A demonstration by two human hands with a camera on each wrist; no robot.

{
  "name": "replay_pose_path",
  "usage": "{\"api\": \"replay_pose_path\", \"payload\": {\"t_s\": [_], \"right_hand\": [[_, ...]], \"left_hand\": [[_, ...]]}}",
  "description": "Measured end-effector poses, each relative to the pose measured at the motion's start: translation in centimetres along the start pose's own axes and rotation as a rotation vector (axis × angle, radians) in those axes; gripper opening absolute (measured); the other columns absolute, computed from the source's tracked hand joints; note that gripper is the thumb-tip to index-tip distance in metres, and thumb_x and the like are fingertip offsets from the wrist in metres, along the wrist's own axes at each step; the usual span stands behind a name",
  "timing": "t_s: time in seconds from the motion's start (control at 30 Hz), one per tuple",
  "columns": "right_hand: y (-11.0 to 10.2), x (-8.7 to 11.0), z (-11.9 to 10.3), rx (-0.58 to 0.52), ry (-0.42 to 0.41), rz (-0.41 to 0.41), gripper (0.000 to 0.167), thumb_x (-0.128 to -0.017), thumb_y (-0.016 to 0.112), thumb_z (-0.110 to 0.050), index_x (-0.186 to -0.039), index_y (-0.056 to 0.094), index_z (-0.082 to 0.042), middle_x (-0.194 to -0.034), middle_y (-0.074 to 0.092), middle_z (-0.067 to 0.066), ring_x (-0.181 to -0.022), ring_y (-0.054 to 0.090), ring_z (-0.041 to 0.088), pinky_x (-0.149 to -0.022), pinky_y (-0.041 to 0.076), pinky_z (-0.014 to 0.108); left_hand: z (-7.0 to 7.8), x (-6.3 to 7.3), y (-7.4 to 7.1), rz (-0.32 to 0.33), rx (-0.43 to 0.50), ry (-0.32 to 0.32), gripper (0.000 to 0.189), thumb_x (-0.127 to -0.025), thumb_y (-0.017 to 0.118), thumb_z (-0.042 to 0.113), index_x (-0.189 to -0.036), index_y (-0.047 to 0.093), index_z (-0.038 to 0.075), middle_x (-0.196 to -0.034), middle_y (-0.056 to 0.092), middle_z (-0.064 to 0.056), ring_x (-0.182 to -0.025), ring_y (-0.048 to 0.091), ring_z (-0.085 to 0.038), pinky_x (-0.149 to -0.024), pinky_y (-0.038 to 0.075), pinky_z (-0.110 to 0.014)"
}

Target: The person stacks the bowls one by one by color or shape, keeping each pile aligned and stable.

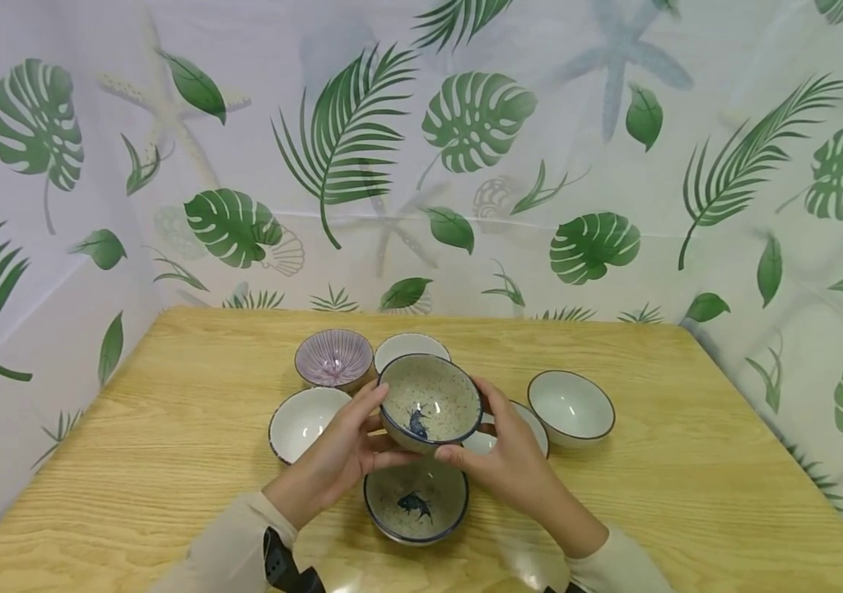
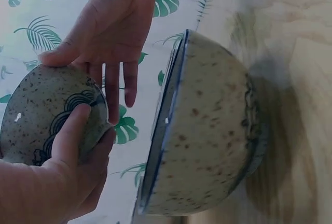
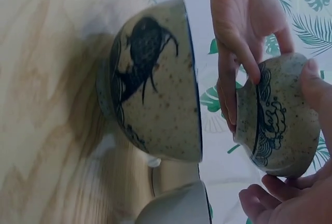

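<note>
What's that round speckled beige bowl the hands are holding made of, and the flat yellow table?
The round speckled beige bowl looks like glazed ceramic: glossy highlights, brown flecks. The flat yellow table seems wood, perhaps wood-look laminate: grain lines, shiny reflections.

held bowl between left hand and right hand, higher than near bowl on table | left: side bowl | behind: far-left bowl, far bowl beside it | right: inner bowl, then outer bowl | backdrop behind table
</note>
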State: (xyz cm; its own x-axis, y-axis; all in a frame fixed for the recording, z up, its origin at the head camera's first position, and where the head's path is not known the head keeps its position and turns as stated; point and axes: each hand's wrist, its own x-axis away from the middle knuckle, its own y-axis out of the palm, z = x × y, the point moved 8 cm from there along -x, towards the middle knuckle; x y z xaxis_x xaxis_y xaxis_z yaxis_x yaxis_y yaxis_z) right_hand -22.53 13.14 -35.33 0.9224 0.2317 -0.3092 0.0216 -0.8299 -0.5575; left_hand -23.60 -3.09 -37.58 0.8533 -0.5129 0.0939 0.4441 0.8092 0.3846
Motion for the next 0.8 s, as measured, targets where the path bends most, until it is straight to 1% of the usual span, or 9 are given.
{"api": "replay_pose_path", "payload": {"t_s": [0.1, 0.17, 0.27, 0.33, 0.47, 0.53, 0.63, 0.7, 0.8], "right_hand": [[-0.1, 0.1, 0.0, -0.062, 0.015, 0.002, 0.087, -0.079, 0.08, -0.027, -0.145, 0.031, 0.002, -0.135, 0.05, 0.018, -0.121, 0.05, 0.031, -0.093, 0.051, 0.043], [-0.2, 0.2, 0.0, -0.105, 0.017, -0.002, 0.085, -0.08, 0.08, -0.024, -0.145, 0.032, 0.003, -0.134, 0.05, 0.02, -0.12, 0.05, 0.031, -0.093, 0.051, 0.041], [-0.7, 0.2, -0.1, -0.142, 0.002, -0.011, 0.082, -0.08, 0.079, -0.019, -0.143, 0.034, 0.005, -0.133, 0.051, 0.022, -0.119, 0.051, 0.033, -0.092, 0.052, 0.037], [-0.9, 0.2, -0.2, -0.165, -0.013, -0.023, 0.08, -0.08, 0.079, -0.017, -0.143, 0.035, 0.006, -0.133, 0.051, 0.023, -0.119, 0.052, 0.034, -0.091, 0.052, 0.035], [-1.1, 0.0, -0.2, -0.22, -0.035, -0.049, 0.08, -0.08, 0.078, -0.016, -0.143, 0.034, 0.006, -0.138, 0.047, 0.024, -0.122, 0.05, 0.036, -0.092, 0.052, 0.033], [-1.2, 0.1, -0.2, -0.259, -0.042, -0.051, 0.082, -0.08, 0.079, -0.016, -0.144, 0.033, 0.007, -0.14, 0.044, 0.024, -0.123, 0.048, 0.038, -0.092, 0.051, 0.028], [-1.3, 0.3, -0.2, -0.318, -0.065, -0.038, 0.085, -0.078, 0.079, -0.014, -0.144, 0.031, 0.008, -0.141, 0.041, 0.026, -0.124, 0.046, 0.039, -0.093, 0.049, 0.021], [-1.3, 0.5, -0.2, -0.342, -0.066, -0.034, 0.087, -0.077, 0.08, -0.014, -0.145, 0.029, 0.007, -0.143, 0.039, 0.025, -0.125, 0.044, 0.037, -0.094, 0.047, 0.018], [-1.4, 0.6, -0.2, -0.356, -0.068, -0.031, 0.089, -0.076, 0.08, -0.013, -0.146, 0.028, 0.005, -0.145, 0.037, 0.023, -0.127, 0.042, 0.034, -0.095, 0.046, 0.017]], "left_hand": [[0.5, 0.4, 0.4, -0.043, -0.047, -0.002, 0.064, -0.102, 0.036, 0.045, -0.153, 0.012, 0.013, -0.145, 0.03, -0.029, -0.125, 0.047, -0.041, -0.098, 0.047, -0.047], [0.9, 0.6, 0.7, -0.083, -0.091, 0.004, 0.066, -0.101, 0.039, 0.041, -0.154, 0.009, 0.013, -0.147, 0.029, -0.029, -0.127, 0.045, -0.043, -0.098, 0.047, -0.048], [1.3, 0.9, 0.9, -0.139, -0.139, 0.016, 0.078, -0.098, 0.049, 0.033, -0.155, 0.0, 0.012, -0.147, 0.03, -0.03, -0.128, 0.044, -0.041, -0.098, 0.047, -0.048], [1.3, 1.0, 1.0, -0.167, -0.162, 0.026, 0.089, -0.094, 0.059, 0.027, -0.154, -0.004, 0.012, -0.146, 0.032, -0.03, -0.125, 0.049, -0.037, -0.096, 0.048, -0.047], [1.3, 1.2, 1.2, -0.201, -0.238, 0.05, 0.106, -0.084, 0.075, 0.024, -0.155, -0.003, 0.014, -0.145, 0.037, -0.027, -0.119, 0.055, -0.031, -0.095, 0.05, -0.041], [1.3, 1.2, 1.3, -0.202, -0.316, 0.064, 0.106, -0.082, 0.077, 0.025, -0.155, 0.0, 0.015, -0.145, 0.038, -0.023, -0.118, 0.057, -0.031, -0.094, 0.051, -0.038], [1.5, 1.3, 1.4, -0.181, -0.41, 0.095, 0.102, -0.082, 0.077, 0.026, -0.154, 0.006, 0.014, -0.149, 0.034, -0.018, -0.124, 0.051, -0.034, -0.096, 0.049, -0.04], [1.8, 1.3, 1.4, -0.145, -0.461, 0.125, 0.098, -0.082, 0.077, 0.025, -0.154, 0.012, 0.012, -0.149, 0.033, -0.016, -0.128, 0.046, -0.033, -0.098, 0.048, -0.042], [2.2, 1.1, 1.2, -0.085, -0.497, 0.178, 0.093, -0.081, 0.079, 0.023, -0.151, 0.02, 0.007, -0.146, 0.037, -0.016, -0.132, 0.041, -0.033, -0.103, 0.044, -0.042]]}}
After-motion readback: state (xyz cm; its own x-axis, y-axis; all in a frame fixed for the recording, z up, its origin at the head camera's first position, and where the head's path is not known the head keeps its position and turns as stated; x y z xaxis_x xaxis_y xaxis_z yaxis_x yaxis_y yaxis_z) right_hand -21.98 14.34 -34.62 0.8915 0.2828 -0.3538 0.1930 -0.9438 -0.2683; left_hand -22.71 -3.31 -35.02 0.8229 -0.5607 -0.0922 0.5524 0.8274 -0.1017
